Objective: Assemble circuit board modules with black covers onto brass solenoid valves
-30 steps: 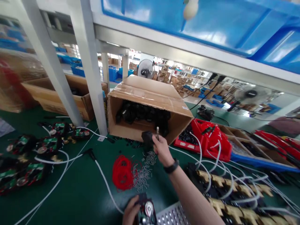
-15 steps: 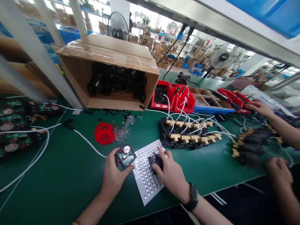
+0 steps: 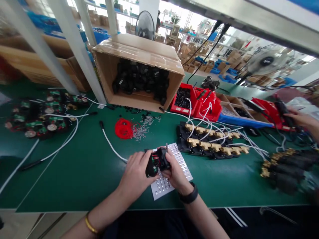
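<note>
My left hand (image 3: 138,169) is closed around a black housing with a green circuit board (image 3: 155,161) and red wires inside. Facing it, my right hand (image 3: 175,172) grips a black plastic cover (image 3: 163,158), tilted so its inner side is toward the board. The two parts are close together; whether they touch, I cannot tell. Beneath both hands lies a white sheet dotted with round silver pieces (image 3: 184,166). A white cable (image 3: 111,144) with a black end runs toward my left hand.
Beyond my hands are red rings (image 3: 124,128), loose screws (image 3: 141,132) and a cardboard box (image 3: 139,101) of black parts. Black units with brass fittings (image 3: 209,146) stand to the right, open circuit-board units (image 3: 37,116) to the left. A co-worker's hand (image 3: 299,118) is at far right.
My hands have come together, bringing the black cover up from the sheet to the circuit-board housing, which has turned on its side. The view has shifted left. The co-worker's hand now holds a dark tool.
</note>
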The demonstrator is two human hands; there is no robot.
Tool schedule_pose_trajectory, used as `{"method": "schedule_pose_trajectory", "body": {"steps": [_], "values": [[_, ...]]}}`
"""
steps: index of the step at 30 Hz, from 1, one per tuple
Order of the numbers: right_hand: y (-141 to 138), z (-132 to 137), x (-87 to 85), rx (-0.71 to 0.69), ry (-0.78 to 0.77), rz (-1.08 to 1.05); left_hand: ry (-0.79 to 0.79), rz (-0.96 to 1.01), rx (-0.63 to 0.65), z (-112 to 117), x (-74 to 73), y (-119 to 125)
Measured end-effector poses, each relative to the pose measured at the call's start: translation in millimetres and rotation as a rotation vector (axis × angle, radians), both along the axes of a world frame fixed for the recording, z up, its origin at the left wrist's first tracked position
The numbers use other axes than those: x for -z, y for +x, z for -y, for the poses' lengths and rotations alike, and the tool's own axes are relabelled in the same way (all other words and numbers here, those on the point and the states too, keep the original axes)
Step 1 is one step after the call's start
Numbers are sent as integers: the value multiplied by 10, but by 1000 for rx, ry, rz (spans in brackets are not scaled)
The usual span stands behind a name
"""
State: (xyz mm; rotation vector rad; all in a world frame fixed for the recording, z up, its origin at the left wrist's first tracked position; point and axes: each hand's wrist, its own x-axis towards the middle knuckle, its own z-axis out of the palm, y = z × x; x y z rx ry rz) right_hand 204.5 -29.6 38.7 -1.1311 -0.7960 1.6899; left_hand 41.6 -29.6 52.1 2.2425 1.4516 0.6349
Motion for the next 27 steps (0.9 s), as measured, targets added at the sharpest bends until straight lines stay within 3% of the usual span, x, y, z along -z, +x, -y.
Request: {"method": "schedule_pose_trajectory", "body": {"steps": [3, 5, 8, 12, 15, 19, 21, 24, 27], "values": [[-12, 38, -98, -112, 367, 379, 5, -9, -16, -4, 28, -9], [-20, 61, -139, -192, 504, 602, 14, 10, -22, -9, 32, -17], [-89, 87, -148, -222, 519, 814, 17, 78, -29, -18, 43, -11], [-193, 75, -125, -151, 489, 959, -19, 201, -34, -51, 139, -8], [-197, 36, -67, -134, 438, 757, -125, 393, -58, -85, 282, -53], [-228, 19, 55, -133, 73, 219, -273, 651, -87, -147, 407, -191], [-284, 32, 84, -93, -39, 65, -381, 716, 21, -205, 390, -274], [-368, 53, 89, -8, -43, -12, -551, 842, 150, -315, 302, -350], [-402, 55, 110, -3, -24, -3, -588, 857, 34, -393, 232, -323]]}}
